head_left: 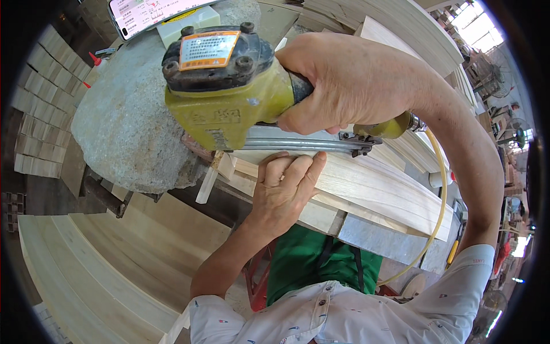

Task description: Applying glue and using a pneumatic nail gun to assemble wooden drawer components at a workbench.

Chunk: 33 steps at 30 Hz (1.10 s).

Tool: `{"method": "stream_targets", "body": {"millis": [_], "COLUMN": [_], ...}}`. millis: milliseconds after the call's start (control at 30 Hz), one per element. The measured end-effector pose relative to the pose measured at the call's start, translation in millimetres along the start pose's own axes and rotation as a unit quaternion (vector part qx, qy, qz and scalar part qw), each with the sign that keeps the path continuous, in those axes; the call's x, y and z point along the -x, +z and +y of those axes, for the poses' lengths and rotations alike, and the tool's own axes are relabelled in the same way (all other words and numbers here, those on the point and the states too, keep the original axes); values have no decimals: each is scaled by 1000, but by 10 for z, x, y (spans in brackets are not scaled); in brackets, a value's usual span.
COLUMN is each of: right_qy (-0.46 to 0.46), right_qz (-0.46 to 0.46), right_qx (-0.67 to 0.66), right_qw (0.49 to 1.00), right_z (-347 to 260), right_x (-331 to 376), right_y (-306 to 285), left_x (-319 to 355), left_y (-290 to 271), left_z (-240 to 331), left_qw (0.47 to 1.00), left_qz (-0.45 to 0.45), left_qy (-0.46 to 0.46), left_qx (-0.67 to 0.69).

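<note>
Head view, looking down over a cluttered table. Right hand [349, 80] wrapped tight round the dark grip of a yellow-green pneumatic nail gun [229, 92], black cap on top bearing an orange label, nose pointing down at the near end of a stack of pale wooden slats [372, 189]. Long metal nail magazine [303, 144] running rightward under the grip, just above the slats. Yellow air hose [440, 189] leaving the brass fitting at the handle's end and curving down along the right edge of the table. Left hand [283, 192] flat on top of the slats, fingers together and stretched toward the magazine, fingertips just beside it, holding nothing, only pressing down. Small wooden block [224, 165] beneath the gun's nose at the left end of the stack. Rough grey stone slab [120, 126] lying on the table's left part, touching the gun's left side in the picture. Smartphone [149, 12] with lit screen at the far edge. Curved pale boards [86, 269] stacked below the table at lower left; short wood blocks [40, 109] in rows at far left.
</note>
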State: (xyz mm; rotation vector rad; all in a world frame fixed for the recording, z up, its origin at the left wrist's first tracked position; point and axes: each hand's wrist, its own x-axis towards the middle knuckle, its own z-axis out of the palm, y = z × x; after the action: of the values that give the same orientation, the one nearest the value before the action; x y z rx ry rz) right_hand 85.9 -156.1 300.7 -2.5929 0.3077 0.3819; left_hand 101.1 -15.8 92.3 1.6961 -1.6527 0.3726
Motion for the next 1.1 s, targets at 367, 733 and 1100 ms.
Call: {"method": "stream_targets", "body": {"millis": [367, 733, 1100], "right_qy": [-84, -90, 2], "right_qz": [39, 41, 82], "right_qx": [16, 34, -79], "right_qw": [996, 995, 993], "right_z": [145, 73, 355], "right_x": [-49, 7, 95], "right_y": [102, 52, -63], "left_x": [9, -5, -24], "left_y": [6, -10, -60], "left_z": [-4, -14, 14], "left_qw": [1000, 1000, 1000], "left_qz": [-2, -8, -28], "left_qy": [-2, 0, -3], "left_qx": [3, -3, 7]}}
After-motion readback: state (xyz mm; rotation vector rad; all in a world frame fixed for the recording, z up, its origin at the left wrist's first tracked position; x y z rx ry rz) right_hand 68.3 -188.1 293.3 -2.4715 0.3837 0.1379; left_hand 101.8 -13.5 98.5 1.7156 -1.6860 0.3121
